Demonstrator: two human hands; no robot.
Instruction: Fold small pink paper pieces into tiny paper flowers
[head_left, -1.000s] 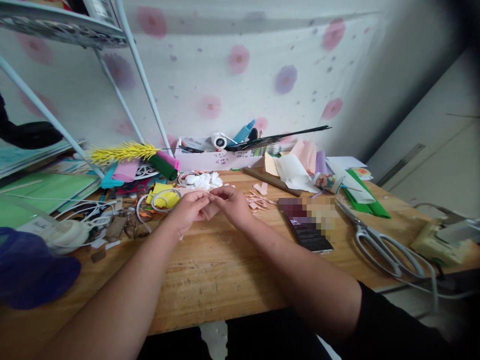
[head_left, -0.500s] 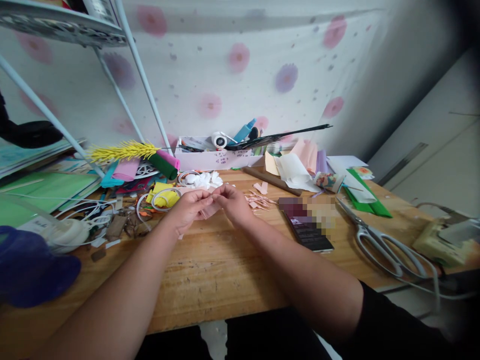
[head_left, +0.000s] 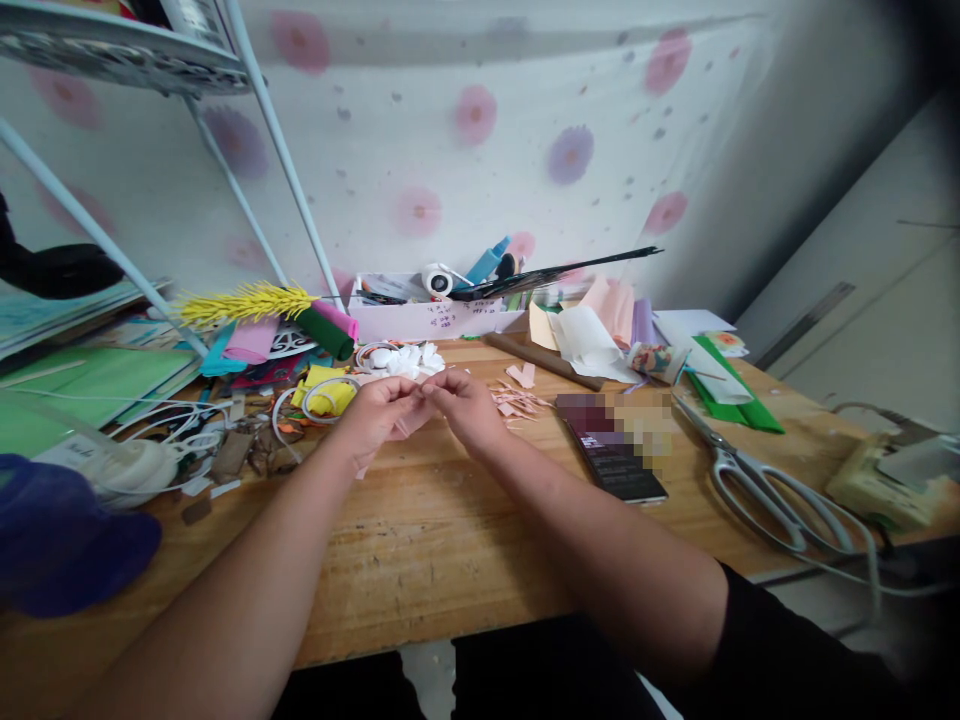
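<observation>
Head view of a craft bench [head_left: 450, 520]. The left hand [head_left: 379, 415] and the right hand [head_left: 466, 405] are meeting over the far middle of the bench, fingertips touching, and both are pinching a small piece of pink paper [head_left: 409, 420] between them. The left fingers are closing on the paper's near edge; the right fingers are pressing together on its upper corner, thumb against forefinger. The paper is being held just above the wood, not lying on it.

Compared with the views a second and half a second earlier, the hands are sitting in nearly the same place; only the fingertips are shifting slightly, and the paper is showing a little less between them. Judged from this, the fine shaping of the piece is continuing rather than finishing.

Pink paper scraps [head_left: 517, 402] are lying just right of the right hand. A white paper flower [head_left: 409, 358] is resting just beyond the hands. A phone [head_left: 615, 455] is lying to the right, and large scissors [head_left: 757, 490] are lying farther right, well apart from both hands.
</observation>
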